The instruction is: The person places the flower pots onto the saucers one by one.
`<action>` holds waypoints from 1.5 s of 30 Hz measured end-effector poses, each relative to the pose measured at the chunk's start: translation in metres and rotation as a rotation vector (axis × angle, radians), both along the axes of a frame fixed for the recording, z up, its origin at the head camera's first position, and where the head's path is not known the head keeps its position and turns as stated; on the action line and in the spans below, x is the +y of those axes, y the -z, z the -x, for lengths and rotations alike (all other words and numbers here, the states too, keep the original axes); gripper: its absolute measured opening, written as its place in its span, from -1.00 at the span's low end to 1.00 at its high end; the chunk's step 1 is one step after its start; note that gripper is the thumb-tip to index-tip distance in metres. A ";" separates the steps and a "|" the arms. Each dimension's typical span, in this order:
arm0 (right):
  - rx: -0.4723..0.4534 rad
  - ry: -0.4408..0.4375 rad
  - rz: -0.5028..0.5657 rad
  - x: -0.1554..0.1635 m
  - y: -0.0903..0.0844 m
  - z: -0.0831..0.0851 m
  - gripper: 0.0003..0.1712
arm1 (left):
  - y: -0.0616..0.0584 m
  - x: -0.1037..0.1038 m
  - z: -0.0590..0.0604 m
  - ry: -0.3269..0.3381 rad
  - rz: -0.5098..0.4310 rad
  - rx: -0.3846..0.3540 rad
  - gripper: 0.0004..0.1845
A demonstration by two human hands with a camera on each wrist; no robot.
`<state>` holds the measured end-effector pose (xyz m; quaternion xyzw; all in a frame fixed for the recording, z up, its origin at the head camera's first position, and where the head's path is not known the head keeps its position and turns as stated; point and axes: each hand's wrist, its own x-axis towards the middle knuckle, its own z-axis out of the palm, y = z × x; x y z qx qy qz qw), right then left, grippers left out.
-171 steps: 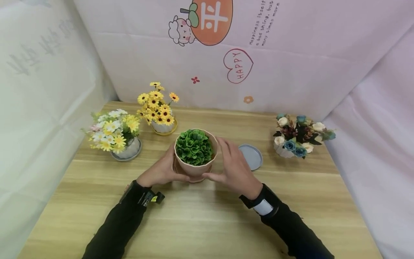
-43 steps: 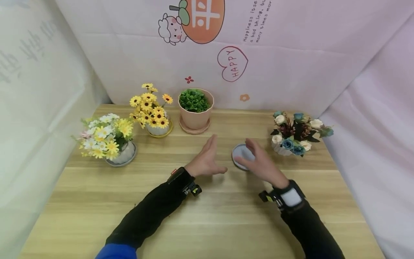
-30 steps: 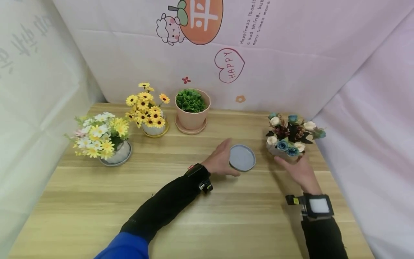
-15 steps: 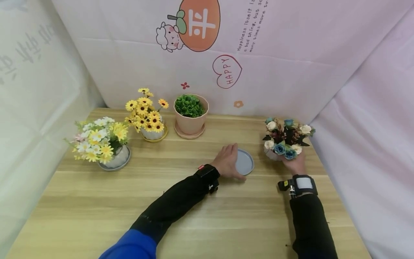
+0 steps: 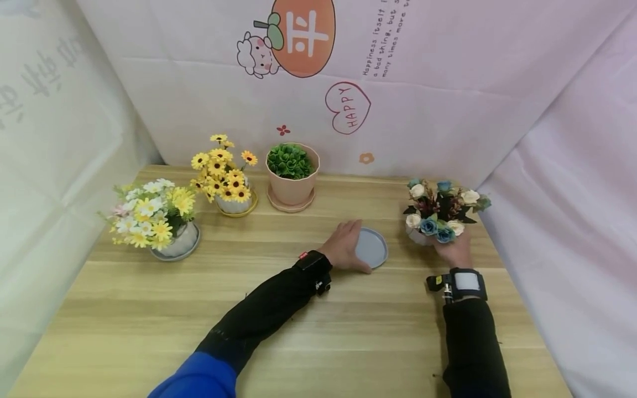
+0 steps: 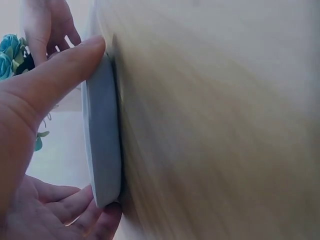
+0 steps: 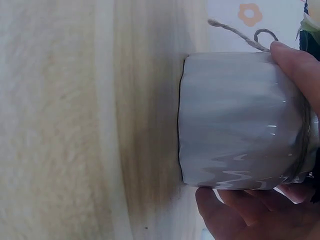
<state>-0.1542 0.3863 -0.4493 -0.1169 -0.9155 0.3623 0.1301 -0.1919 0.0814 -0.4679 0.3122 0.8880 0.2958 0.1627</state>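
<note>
In the head view, a grey saucer is seen lying flat on the wooden table, right of the middle. It is held at its left edge by the left hand, thumb at the near rim and fingers at the far rim. Just to the right, a white pot of blue and cream roses is gripped from the near side by the right hand. A pink pot with a green plant, a pot of yellow daisies and a pot of mixed daisies are lined up along the back and left.

In the left wrist view, the saucer is pinched between thumb and curled fingers, resting on the wood.

In the right wrist view, the white pot is clasped by the fingers and thumb, its base on the table.
</note>
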 end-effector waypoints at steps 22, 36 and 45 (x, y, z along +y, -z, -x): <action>-0.007 0.003 -0.002 0.003 -0.003 -0.002 0.01 | -0.005 -0.102 0.000 -0.050 -0.009 -0.064 0.43; 0.024 -0.012 0.020 0.005 -0.001 -0.001 0.05 | -0.004 -0.147 -0.019 -0.105 -0.036 -0.098 0.47; -0.093 -0.023 -0.003 -0.012 -0.007 -0.007 -0.07 | 0.004 -0.174 -0.040 -0.104 -0.116 -0.142 0.46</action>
